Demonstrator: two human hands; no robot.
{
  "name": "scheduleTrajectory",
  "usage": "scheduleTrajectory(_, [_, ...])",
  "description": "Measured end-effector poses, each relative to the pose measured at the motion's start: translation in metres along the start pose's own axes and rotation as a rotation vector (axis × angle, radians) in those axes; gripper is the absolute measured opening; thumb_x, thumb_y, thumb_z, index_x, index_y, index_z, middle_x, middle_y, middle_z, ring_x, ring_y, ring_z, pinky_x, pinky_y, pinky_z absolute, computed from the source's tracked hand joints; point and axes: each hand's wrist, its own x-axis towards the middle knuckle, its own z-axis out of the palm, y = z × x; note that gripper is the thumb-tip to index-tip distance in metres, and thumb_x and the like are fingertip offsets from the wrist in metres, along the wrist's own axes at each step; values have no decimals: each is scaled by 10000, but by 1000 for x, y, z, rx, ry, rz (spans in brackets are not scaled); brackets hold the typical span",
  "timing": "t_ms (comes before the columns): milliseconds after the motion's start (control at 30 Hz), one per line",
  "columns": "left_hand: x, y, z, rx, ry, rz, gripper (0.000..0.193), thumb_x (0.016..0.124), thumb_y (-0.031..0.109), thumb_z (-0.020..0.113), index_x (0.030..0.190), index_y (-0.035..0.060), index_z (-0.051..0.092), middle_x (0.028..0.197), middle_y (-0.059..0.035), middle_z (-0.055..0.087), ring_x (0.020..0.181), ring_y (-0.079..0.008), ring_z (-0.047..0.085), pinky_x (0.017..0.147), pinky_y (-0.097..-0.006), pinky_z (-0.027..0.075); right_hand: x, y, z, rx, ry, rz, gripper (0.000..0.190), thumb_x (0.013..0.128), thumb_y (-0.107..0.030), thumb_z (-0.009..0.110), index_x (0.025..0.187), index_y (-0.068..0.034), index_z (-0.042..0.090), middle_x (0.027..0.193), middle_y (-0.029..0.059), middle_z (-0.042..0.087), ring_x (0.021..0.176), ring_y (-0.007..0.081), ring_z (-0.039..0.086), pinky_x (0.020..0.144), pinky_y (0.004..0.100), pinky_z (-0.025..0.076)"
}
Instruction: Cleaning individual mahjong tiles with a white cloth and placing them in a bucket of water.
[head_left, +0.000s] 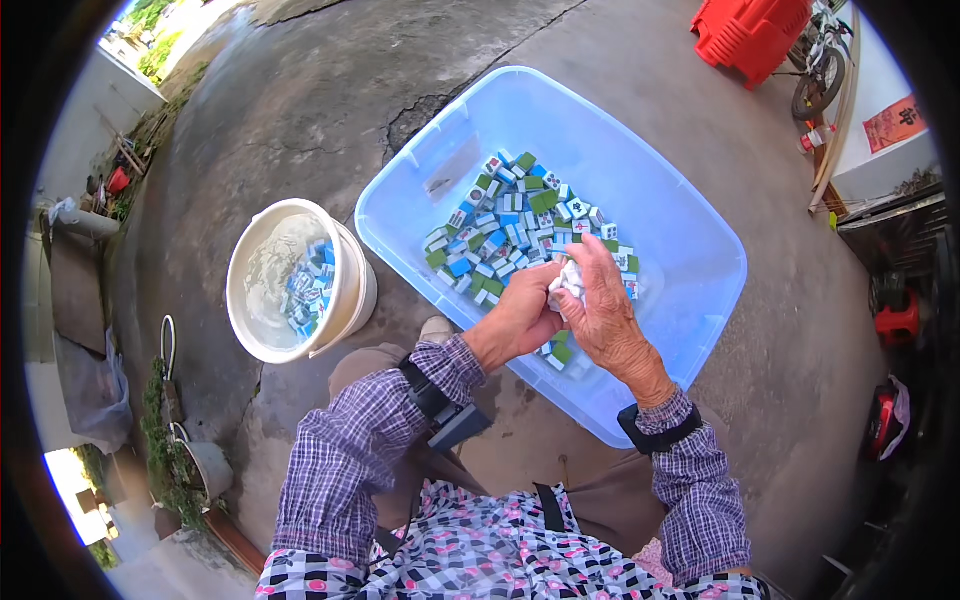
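Note:
Over the near part of a translucent blue plastic tub (667, 180), my two hands meet around a crumpled white cloth (568, 283). My right hand (609, 322) pinches the cloth between thumb and fingers. Closed against its left side is my left hand (517, 313); whether a tile sits between the fingers is hidden. Below them, many mahjong tiles (517, 217) with green, blue and white sides lie loosely piled in the tub. Left of the tub stands a cream plastic bucket (360, 289) holding water, with more blue-and-white tiles (309, 289) lying under the surface.
Cracked concrete floor (315, 112) surrounds the tub. A shoe tip (436, 330) shows between bucket and tub. At the upper right are a red plastic crate (750, 37) and a bicycle (821, 75). A potted plant (169, 450) stands at the lower left.

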Motion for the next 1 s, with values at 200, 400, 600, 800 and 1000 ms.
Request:
scheduleTrajectory(200, [0, 1, 5, 85, 63, 63, 314, 1036, 266, 444, 1252, 54, 523, 1198, -72, 594, 1059, -214, 610, 901, -456, 523, 2, 9, 0, 283, -67, 173, 423, 883, -84, 619, 1286, -24, 504, 1261, 248, 557, 1111, 417, 582, 916, 436, 495])
scheduleTrajectory(400, [-2, 4, 4, 179, 57, 62, 322, 1047, 291, 428, 1196, 41, 565, 1065, -81, 642, 889, -184, 647, 716, -382, 566, -5, 38, 10, 595, 106, 537, 337, 902, -60, 539, 1233, -13, 505, 1061, 144, 655, 942, 255, 690, 787, 360, 555])
scheduleTrajectory(600, [1, 8, 5, 328, 113, 121, 329, 1060, 267, 375, 1199, 52, 581, 980, -90, 677, 800, -179, 651, 658, -321, 566, 20, 35, -25, 1101, 254, 797, 338, 961, -164, 486, 1241, 18, 434, 1090, 177, 634, 993, 277, 675, 757, 355, 591])
scheduleTrajectory(800, [-3, -1, 1, 1209, 191, 837, 265, 949, 46, 524, 1202, -22, 561, 915, -149, 657, 836, -257, 670, 730, -346, 516, 38, 14, -22, 1050, -320, 705, 416, 974, -339, 509, 1174, 24, 543, 947, 81, 633, 907, 153, 628, 653, 315, 602])
scheduleTrajectory(1000, [-6, -8, 6, 1208, 42, 803, 237, 999, 104, 485, 1185, -8, 581, 927, -125, 671, 770, -194, 673, 701, -312, 536, 12, 48, -8, 1155, -98, 705, 301, 945, -247, 554, 1079, 18, 603, 905, 87, 634, 764, 172, 674, 575, 322, 607])
